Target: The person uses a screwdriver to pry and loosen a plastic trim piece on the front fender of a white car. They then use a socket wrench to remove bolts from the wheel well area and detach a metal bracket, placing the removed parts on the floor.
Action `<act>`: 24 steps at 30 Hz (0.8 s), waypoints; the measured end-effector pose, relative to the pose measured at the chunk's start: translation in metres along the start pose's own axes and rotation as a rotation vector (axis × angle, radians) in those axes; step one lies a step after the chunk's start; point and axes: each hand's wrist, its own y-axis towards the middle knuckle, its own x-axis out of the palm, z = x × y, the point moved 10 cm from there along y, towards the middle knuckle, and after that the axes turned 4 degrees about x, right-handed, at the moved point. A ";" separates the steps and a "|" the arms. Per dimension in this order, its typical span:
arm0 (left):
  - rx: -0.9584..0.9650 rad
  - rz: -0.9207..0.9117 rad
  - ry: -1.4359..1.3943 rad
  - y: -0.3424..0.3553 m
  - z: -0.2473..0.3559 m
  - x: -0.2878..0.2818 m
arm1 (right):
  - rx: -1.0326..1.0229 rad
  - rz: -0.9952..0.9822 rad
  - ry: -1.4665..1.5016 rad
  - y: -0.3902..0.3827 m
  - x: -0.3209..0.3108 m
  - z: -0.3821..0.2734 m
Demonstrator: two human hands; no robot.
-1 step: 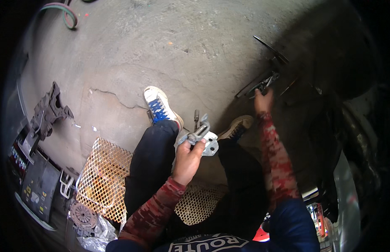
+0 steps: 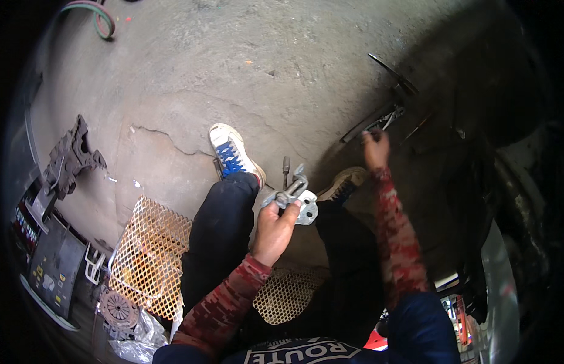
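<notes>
My left hand point(image 2: 273, 233) is closed round a silvery metal hinge bracket point(image 2: 303, 206), thumb on top. The bracket has a plate with round holes and a bent arm, and it is held between my knees. Just beyond it shows a steel rod with a socket-like end point(image 2: 286, 167); its lower part is hidden behind the bracket. My right hand point(image 2: 377, 150) reaches out to the right, fingers curled, next to a dark tray point(image 2: 361, 129) with metal tools point(image 2: 388, 115) in shadow. Whatever those fingers hold is too small to make out.
Two shoes point(image 2: 229, 148) of mine stand on the cracked concrete floor point(image 2: 173, 91). At left are a rusty mesh panel point(image 2: 151, 255), a clutch disc-like part point(image 2: 119, 308), clear plastic point(image 2: 142, 337) and a dark metal part point(image 2: 72, 158). Long thin tools point(image 2: 394, 73) lie at the far right.
My right hand has drawn back slightly from the tools in the tray, its fingers curling more. My left hand keeps the hinge bracket in nearly the same place.
</notes>
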 end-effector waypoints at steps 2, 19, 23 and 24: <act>0.127 0.027 0.127 -0.002 0.011 0.004 | 0.137 -0.627 0.468 -0.063 0.044 -0.029; 0.536 -0.300 0.877 -0.044 0.028 0.073 | 0.541 -0.634 0.786 -0.263 -0.114 -0.048; 0.389 -0.393 0.727 -0.093 0.044 0.069 | 0.568 -0.718 0.821 -0.304 -0.160 -0.096; 0.414 -0.471 0.643 -0.110 0.053 0.065 | 0.560 -0.744 0.790 -0.313 -0.164 -0.112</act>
